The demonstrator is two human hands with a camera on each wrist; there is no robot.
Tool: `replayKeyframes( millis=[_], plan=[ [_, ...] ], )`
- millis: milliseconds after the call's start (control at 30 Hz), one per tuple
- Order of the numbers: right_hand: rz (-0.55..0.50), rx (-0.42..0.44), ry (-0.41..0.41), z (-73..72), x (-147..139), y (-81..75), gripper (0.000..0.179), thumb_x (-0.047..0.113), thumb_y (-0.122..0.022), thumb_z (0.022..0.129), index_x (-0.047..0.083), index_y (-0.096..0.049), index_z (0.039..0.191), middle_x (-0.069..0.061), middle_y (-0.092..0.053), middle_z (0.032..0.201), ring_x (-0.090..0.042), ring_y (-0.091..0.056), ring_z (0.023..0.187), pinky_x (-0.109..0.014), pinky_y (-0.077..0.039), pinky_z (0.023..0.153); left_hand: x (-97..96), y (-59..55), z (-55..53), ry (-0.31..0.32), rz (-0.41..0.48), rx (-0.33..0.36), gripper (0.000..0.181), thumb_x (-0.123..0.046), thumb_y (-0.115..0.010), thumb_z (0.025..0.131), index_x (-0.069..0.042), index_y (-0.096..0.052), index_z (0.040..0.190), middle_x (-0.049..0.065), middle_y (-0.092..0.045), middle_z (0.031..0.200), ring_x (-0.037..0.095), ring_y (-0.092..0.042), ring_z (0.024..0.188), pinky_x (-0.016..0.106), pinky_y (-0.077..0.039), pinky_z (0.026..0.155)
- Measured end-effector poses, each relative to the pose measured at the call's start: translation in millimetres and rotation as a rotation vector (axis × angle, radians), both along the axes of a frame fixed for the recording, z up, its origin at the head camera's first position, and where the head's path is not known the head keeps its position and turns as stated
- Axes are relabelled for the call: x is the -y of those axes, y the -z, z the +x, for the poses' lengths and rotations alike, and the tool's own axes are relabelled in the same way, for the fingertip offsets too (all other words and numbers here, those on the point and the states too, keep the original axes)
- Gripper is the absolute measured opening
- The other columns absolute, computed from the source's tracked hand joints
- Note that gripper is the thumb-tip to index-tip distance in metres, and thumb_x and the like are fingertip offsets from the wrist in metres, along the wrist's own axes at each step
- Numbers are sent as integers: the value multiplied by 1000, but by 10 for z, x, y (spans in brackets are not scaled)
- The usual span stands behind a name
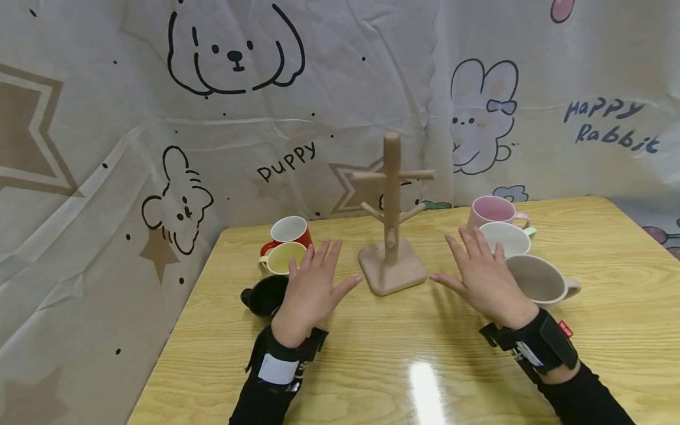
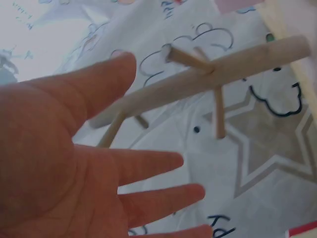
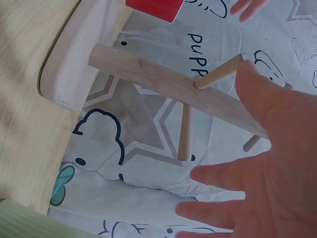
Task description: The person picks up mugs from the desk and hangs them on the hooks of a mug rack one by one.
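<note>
Between the two hands stands a wooden mug tree (image 1: 392, 206) on a square base, several pegs sticking out of its post. My left hand (image 1: 313, 289) is held with fingers spread, holding nothing, beside a black mug (image 1: 265, 295) and a yellow mug (image 1: 284, 258). Behind these is a red mug (image 1: 291, 231) with a white inside. On the other side my right hand (image 1: 489, 280), fingers also spread and nothing in it, partly covers a beige mug (image 1: 542, 280) and a white mug (image 1: 507, 239). A pink mug (image 1: 491, 212) stands farther back. Both wrist views show the mug tree past the outstretched fingers.
Everything stands on a light wooden table (image 1: 372, 366) with a bright reflection near its front. A white printed curtain (image 1: 340, 88) hangs behind and to the left of it. Black straps with devices (image 1: 287, 360) are worn on both wrists.
</note>
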State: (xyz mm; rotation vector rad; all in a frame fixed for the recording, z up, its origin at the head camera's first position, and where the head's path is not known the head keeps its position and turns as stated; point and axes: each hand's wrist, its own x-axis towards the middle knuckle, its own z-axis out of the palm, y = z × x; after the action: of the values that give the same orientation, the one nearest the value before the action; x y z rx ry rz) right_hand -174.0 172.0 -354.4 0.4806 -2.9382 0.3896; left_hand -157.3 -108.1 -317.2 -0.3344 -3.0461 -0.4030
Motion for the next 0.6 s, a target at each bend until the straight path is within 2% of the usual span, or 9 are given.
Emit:
replayKeyframes(
  millis=[67,133,233,300,333,400,467,533,600],
  plan=[
    [0,1,-16,10,1,-6,76,53,-48,89,1,-31,141,-28,-29,144,-46,-26,133,-68,-18,101,61,-51,46,16,26,-21,70,-52,-53,87,-13,-34,143,13,-35,147,36,-28,136,63,-17,106],
    [9,-5,-31,20,-8,-14,72,51,-50,89,-1,-38,137,-27,-46,132,-42,-46,120,-60,-36,95,126,-108,96,21,57,-64,66,-49,-55,87,-12,-40,139,12,-44,140,33,-41,129,57,-29,104],
    [12,-10,-49,37,-29,-35,63,46,-55,88,-2,-50,127,-22,-65,104,-32,-65,85,-41,-52,67,257,-194,160,-1,112,-140,55,-44,-58,87,-11,-51,131,11,-59,125,29,-58,111,46,-46,89],
    [20,-36,-54,46,-43,-48,57,44,-58,87,-1,-56,121,-17,-69,90,-25,-65,68,-32,-48,50,383,-255,205,-31,150,-186,48,-38,-60,87,-11,-55,127,11,-65,115,29,-63,99,44,-50,79],
    [21,-51,-54,50,-50,-56,54,43,-59,87,-1,-58,119,-15,-69,87,-23,-64,64,-29,-46,47,460,-278,218,-45,168,-208,44,-34,-60,88,-10,-57,125,12,-66,111,30,-64,96,44,-50,77],
    [17,-80,-52,60,-67,-75,51,42,-59,86,1,-60,116,-13,-70,85,-20,-63,62,-28,-44,45,636,-319,232,-67,183,-243,37,-26,-58,90,-9,-59,122,13,-67,109,32,-64,95,45,-49,76],
    [9,-101,-49,66,-68,-93,49,42,-59,87,2,-61,115,-13,-70,88,-20,-64,64,-30,-45,46,861,-345,238,-80,165,-259,31,-17,-56,91,-7,-60,121,16,-68,105,31,-64,81,42,-49,66],
    [5,-106,-42,76,-79,-110,49,43,-58,87,2,-62,114,-12,-70,91,-20,-64,65,-31,-46,47,1097,-336,216,-65,119,-229,29,-8,-51,93,-4,-60,120,17,-67,104,29,-62,74,39,-47,61],
    [0,-101,-38,86,-91,-123,49,43,-58,87,2,-62,114,-13,-70,93,-20,-64,67,-33,-47,49,1338,-291,171,-9,85,-163,31,3,-48,90,0,-60,118,19,-67,102,29,-61,74,39,-48,61]
  ],
)
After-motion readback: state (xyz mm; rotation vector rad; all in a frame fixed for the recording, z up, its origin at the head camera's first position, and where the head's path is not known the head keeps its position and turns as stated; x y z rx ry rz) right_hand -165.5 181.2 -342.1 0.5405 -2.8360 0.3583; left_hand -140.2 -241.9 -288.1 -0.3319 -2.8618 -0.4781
